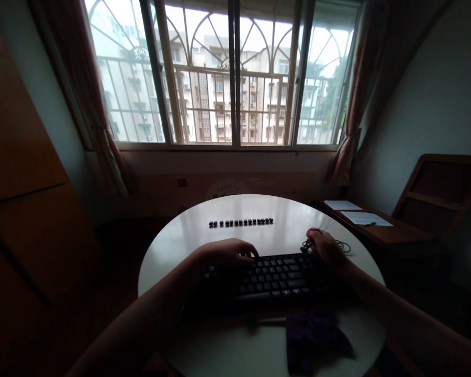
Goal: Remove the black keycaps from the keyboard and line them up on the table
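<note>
A black keyboard (278, 277) lies on the round white table, its left end in deep shadow. Across its upper left part rests my left hand (231, 250), fingers bent down onto the back edge and holding it. At the keyboard's back right corner, my right hand (324, 243) is closed in a pinch. Thin wires stick out past its fingers, looking like a wire keycap puller (326, 225); the handle is hidden. Beside that hand lies a looped dark cable (344, 246). Behind the keyboard, several black keycaps (245, 222) stand in a row.
On the white table (172, 230), a purple cloth (314, 337) lies near the front edge, next to a thin light-handled tool (272, 320). To the right, a wooden chair or bench (400, 235) bears paper sheets (367, 218) and a pen (371, 224). A barred window is ahead.
</note>
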